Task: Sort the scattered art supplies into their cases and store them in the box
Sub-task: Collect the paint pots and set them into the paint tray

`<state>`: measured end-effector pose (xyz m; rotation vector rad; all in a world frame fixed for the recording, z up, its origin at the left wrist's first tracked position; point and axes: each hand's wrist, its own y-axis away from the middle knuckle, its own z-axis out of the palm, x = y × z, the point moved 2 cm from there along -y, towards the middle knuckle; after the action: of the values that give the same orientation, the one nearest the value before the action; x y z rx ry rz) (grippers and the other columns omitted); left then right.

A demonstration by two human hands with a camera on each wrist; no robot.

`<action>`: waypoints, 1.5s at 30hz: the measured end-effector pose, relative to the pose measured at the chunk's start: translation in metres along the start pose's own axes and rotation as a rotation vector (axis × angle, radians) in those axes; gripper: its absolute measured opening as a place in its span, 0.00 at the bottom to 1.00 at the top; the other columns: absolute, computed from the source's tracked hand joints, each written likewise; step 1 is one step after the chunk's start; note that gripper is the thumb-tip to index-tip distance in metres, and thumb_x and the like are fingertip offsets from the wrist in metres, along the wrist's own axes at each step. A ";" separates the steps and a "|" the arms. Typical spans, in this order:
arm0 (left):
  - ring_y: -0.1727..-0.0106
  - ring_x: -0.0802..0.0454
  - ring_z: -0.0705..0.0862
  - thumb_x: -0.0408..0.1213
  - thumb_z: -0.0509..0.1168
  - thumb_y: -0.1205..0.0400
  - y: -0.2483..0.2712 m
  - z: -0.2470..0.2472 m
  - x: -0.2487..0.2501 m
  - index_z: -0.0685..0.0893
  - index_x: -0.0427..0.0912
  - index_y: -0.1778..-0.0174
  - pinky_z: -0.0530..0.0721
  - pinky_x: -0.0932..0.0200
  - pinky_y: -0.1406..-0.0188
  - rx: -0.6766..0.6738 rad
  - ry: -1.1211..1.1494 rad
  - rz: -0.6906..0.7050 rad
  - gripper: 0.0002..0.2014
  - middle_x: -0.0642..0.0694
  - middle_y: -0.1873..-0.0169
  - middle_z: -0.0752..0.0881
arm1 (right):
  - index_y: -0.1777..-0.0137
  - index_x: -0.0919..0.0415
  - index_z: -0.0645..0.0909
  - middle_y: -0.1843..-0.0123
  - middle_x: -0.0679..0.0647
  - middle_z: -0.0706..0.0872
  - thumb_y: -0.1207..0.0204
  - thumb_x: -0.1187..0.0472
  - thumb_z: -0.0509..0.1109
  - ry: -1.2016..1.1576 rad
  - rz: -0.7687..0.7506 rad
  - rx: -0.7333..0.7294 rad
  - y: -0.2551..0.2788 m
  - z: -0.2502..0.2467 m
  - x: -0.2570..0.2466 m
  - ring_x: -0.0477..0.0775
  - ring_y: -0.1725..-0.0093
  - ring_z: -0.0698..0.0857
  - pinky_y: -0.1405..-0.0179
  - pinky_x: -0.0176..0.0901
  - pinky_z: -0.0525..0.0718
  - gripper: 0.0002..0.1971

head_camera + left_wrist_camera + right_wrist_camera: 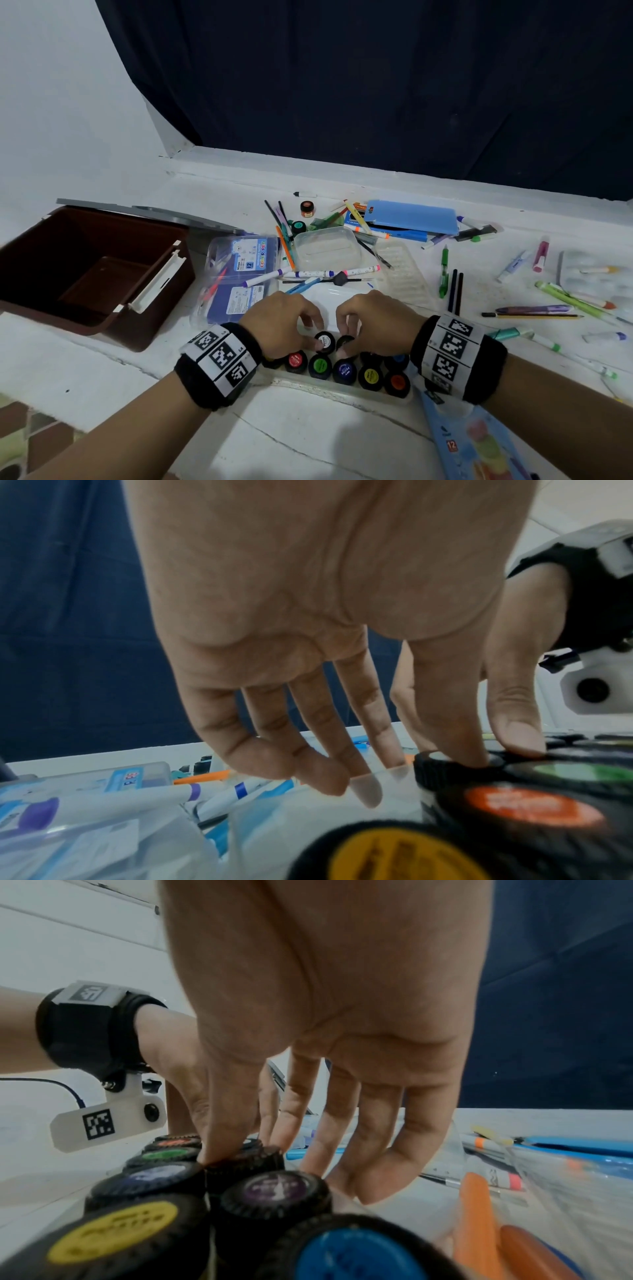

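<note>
White floor (308, 431): paint pots (320, 366) in clear tray (342, 389); brown box (102, 236) open.

I'm reading "COLOR PEN" on the clear marker case (247, 257), centre left of the head view, with "Nisso" and a boxed "12" on the same label. Paint jar lids in the lower middle carry "POSTER": white lid (325, 341), red lid (295, 360), blue lid (345, 370). Lower right, the light blue carton (472, 442) shows an orange "12". The blue pencil box (394, 229) at upper centre reads "12 COLOUR…", the rest too small.
</note>
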<state>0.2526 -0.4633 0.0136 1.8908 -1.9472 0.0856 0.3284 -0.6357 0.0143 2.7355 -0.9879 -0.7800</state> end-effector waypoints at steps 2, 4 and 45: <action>0.56 0.61 0.80 0.55 0.76 0.26 0.001 -0.004 -0.004 0.87 0.59 0.46 0.81 0.61 0.53 -0.007 0.061 0.027 0.14 0.61 0.51 0.86 | 0.58 0.48 0.82 0.56 0.44 0.88 0.38 0.42 0.83 -0.012 -0.011 -0.012 0.000 -0.004 0.001 0.42 0.61 0.83 0.58 0.43 0.82 0.17; 0.57 0.60 0.85 0.53 0.77 0.26 0.001 -0.014 -0.010 0.88 0.57 0.50 0.85 0.61 0.53 0.060 0.187 0.055 0.11 0.59 0.56 0.88 | 0.55 0.47 0.84 0.56 0.44 0.88 0.36 0.39 0.81 -0.037 -0.031 0.002 -0.001 -0.013 0.001 0.40 0.61 0.83 0.56 0.44 0.84 0.17; 0.42 0.46 0.86 0.37 0.66 0.20 -0.198 -0.079 -0.105 0.85 0.51 0.42 0.82 0.58 0.46 0.132 0.034 -0.257 0.12 0.48 0.46 0.88 | 0.41 0.52 0.78 0.48 0.51 0.85 0.21 0.64 0.67 0.357 -0.131 0.237 -0.271 -0.126 0.062 0.59 0.47 0.82 0.52 0.52 0.82 0.11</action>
<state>0.4625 -0.3526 0.0019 2.1945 -1.6972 0.1723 0.5852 -0.4706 0.0178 3.0153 -0.8782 -0.1804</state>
